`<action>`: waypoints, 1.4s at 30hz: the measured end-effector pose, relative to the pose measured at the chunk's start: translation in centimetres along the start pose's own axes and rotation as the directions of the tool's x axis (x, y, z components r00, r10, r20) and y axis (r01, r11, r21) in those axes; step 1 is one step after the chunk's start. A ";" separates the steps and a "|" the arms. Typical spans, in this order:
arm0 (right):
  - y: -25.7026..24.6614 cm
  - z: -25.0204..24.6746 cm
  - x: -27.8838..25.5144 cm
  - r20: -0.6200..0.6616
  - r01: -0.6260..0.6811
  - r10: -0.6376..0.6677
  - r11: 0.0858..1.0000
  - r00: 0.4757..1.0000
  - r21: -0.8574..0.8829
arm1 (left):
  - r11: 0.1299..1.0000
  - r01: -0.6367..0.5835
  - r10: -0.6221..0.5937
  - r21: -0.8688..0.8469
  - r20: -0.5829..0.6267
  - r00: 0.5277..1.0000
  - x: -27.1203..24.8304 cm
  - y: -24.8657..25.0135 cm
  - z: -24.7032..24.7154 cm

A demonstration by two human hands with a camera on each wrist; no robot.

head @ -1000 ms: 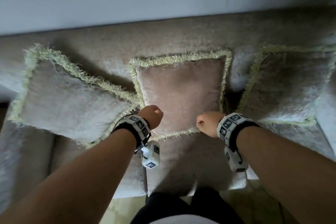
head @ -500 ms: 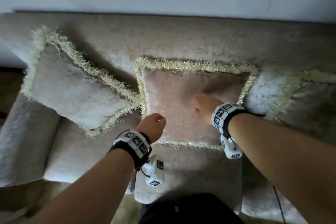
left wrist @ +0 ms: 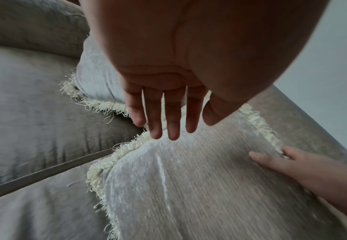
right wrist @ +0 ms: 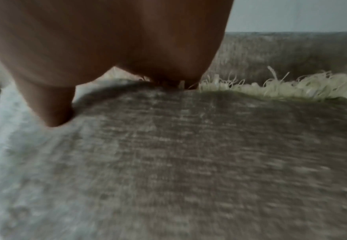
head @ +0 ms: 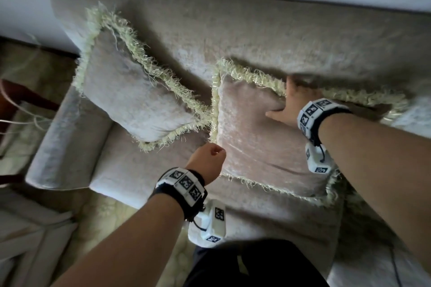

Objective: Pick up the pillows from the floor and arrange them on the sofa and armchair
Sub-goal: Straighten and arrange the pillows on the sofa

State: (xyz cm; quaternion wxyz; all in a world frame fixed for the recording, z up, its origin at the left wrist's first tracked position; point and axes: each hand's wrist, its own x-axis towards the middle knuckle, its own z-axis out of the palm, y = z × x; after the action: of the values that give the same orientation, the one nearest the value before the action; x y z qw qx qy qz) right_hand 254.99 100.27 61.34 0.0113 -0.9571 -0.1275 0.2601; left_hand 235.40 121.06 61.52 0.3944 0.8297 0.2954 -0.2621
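Observation:
A pinkish-beige middle pillow (head: pixel 263 142) with a pale fringe leans on the backrest of the beige sofa (head: pixel 233 30). My right hand (head: pixel 283 98) grips its top edge, thumb (right wrist: pixel 53 110) on the front and fingers hidden behind the fringe. My left hand (head: pixel 210 158) hovers at the pillow's lower left corner. In the left wrist view its fingers (left wrist: pixel 164 116) hang straight over the fringe and hold nothing. A second fringed pillow (head: pixel 130 95) leans tilted in the sofa's left corner, its lower corner touching the middle pillow (left wrist: pixel 188 186).
The sofa's left armrest (head: pixel 58 142) ends beside a patterned carpet (head: pixel 116 216). Dark wooden furniture (head: pixel 23 95) stands at the far left and a pale piece of furniture (head: pixel 28 240) at the bottom left. A pale patch, perhaps another pillow (head: pixel 415 116), shows at the right edge.
My right hand has moved from the pillow's lower edge up to its top edge and taken hold there. My left hand stays by the lower left corner. The view has swung.

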 end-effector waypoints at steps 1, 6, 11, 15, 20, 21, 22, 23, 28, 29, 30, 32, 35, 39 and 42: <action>0.2 0.4 -0.6 0.059 -0.029 0.030 0.999 0.998 -0.013 | 1.000 0.003 -0.003 0.019 0.002 1.000 -0.1 -0.1 0.0; 1.5 2.6 -5.9 0.269 -0.024 0.011 0.999 0.963 0.044 | 0.989 0.002 -0.016 0.145 0.093 0.996 -1.1 0.1 0.1; 1.3 1.4 -10.4 0.218 -0.042 0.034 0.998 0.975 0.035 | 0.936 -0.024 -0.025 0.351 0.135 0.991 -2.0 1.9 -1.7; 1.0 -0.7 -13.5 0.225 -0.106 0.085 0.991 0.971 0.081 | 0.919 -0.054 0.020 0.389 0.090 0.996 -2.4 3.3 -4.0; 0.6 -4.5 -16.8 0.100 -0.135 0.122 0.982 0.987 0.133 | 0.930 -0.151 0.100 0.335 0.165 0.981 -2.1 3.5 -6.8; 0.8 -4.9 -17.6 0.065 -0.136 0.127 0.980 0.990 0.148 | 0.929 -0.160 0.109 0.333 0.167 0.980 -2.0 3.3 -7.2; 1.1 -5.3 -18.7 0.042 -0.149 0.144 0.974 0.989 0.172 | 0.929 -0.174 0.123 0.325 0.172 0.977 -2.0 3.2 -7.3; 1.5 -5.5 -19.4 0.017 -0.159 0.159 0.965 0.987 0.209 | 0.933 -0.193 0.148 0.304 0.167 0.975 -2.0 3.3 -7.6; 3.2 -5.4 -21.9 -0.105 -0.212 0.275 0.891 0.956 0.402 | 0.868 -0.371 0.345 0.330 0.136 0.929 -1.6 6.2 -7.8; 3.6 -5.2 -22.1 -0.115 -0.217 0.290 0.880 0.950 0.422 | 0.856 -0.385 0.363 0.345 0.129 0.923 -1.6 6.9 -7.6; 3.9 -5.0 -22.4 -0.121 -0.217 0.299 0.867 0.946 0.448 | 0.851 -0.400 0.382 0.339 0.122 0.916 -1.7 7.5 -7.5; 4.7 -4.3 -23.1 -0.126 -0.209 0.312 0.837 0.942 0.505 | 0.844 -0.436 0.426 0.313 0.101 0.899 -2.1 8.7 -7.2; 5.7 -4.0 -23.6 -0.177 -0.166 0.302 0.829 0.937 0.534 | 0.803 -0.495 0.513 0.332 0.038 0.857 -2.8 10.4 -7.1; 6.8 -3.4 -22.8 -0.146 -0.212 0.334 0.823 0.931 0.527 | 0.779 -0.489 0.526 0.393 0.016 0.851 -2.5 11.9 -6.9; 7.7 -1.8 -21.6 -0.117 -0.227 0.329 0.829 0.937 0.511 | 0.783 -0.440 0.484 0.438 0.013 0.875 -1.7 11.5 -6.1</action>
State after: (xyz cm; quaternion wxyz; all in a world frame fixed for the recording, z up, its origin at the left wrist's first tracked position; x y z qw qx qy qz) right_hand 239.76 87.50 72.94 0.2281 -0.9520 0.0856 0.1853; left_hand 243.49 119.58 71.74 0.2394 0.9545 0.0374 -0.1738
